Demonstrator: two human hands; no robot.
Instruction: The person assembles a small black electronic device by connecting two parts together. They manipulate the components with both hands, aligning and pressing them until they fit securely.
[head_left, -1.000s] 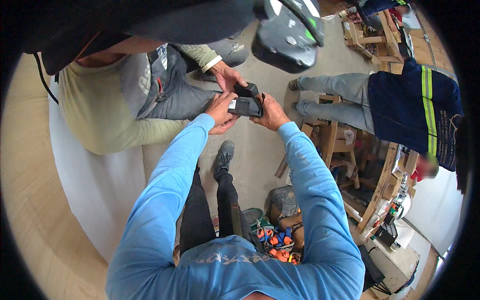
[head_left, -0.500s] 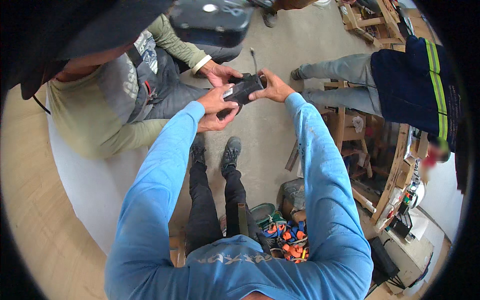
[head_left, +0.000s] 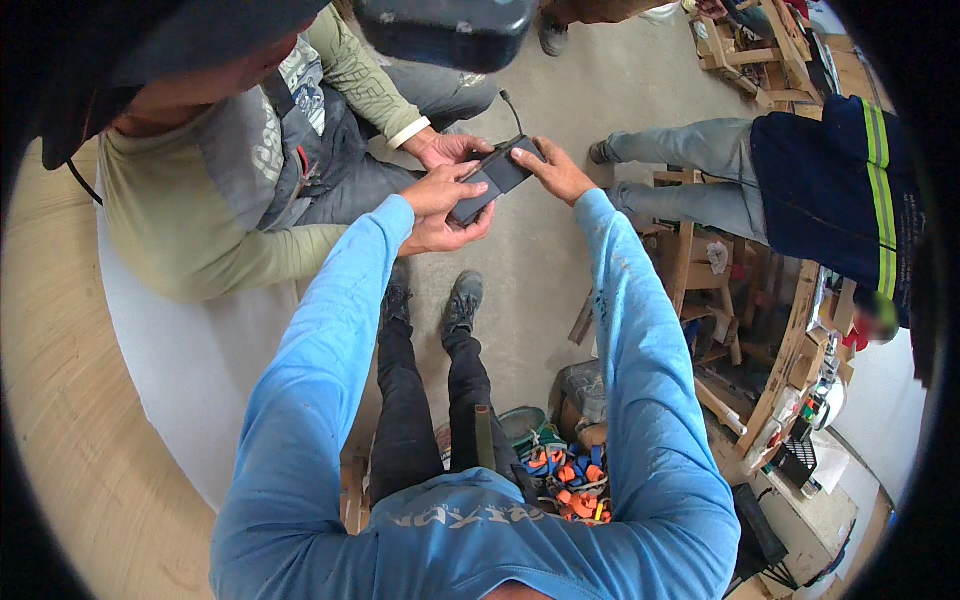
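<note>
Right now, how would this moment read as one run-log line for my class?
left hand: holding black device | right hand: holding its other end | co-worker's hands: also on it | black cable: beside right hand

Fingers point(head_left: 466, 190) partly hide the black device point(head_left: 509, 176).

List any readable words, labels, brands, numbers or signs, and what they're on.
Wording not copied here; lettering by location:
Blue shirt: pale chest lettering, partly lost in folds.
Co-worker's long-sleeved shirt: pale chest print, distorted by folds.
Navy jacket: faint marks beyond the reflective stripe, too small to read.
Black device: nothing legible.
</note>
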